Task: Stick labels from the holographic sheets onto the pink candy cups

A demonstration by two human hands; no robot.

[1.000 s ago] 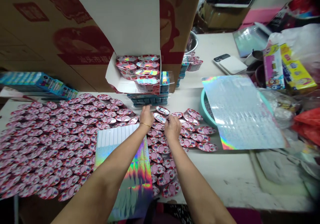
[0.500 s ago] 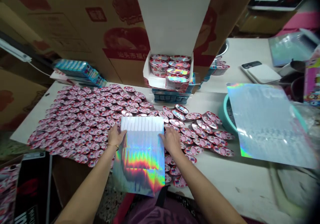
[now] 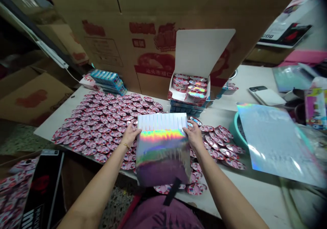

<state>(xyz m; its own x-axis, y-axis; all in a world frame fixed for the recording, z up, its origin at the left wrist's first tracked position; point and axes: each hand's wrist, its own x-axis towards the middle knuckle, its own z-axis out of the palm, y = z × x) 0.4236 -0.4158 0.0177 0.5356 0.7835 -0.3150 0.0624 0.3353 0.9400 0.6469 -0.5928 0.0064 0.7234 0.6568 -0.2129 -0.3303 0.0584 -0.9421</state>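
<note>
A holographic sticker sheet (image 3: 163, 150) with a white strip at its top is lifted above the table (image 3: 242, 191). My left hand (image 3: 131, 135) grips its left edge near the top and my right hand (image 3: 193, 135) grips its right edge. Under and around the sheet lie several pink round lids (image 3: 102, 126) spread in rows over the left half of the table. More of these lids (image 3: 222, 147) lie to the right of my right hand.
An open white box (image 3: 190, 86) with filled cups stands on a blue stack at the back. A second holographic sheet (image 3: 276, 140) lies over a teal basin (image 3: 236, 130) at right. Cardboard cartons (image 3: 153, 45) wall the back; a phone (image 3: 267, 96) lies at far right.
Both hands left the lids near the box and took the sheet by its sides. The sheet has come up off the table and moved right. The camera has pulled back and tilted up.
</note>
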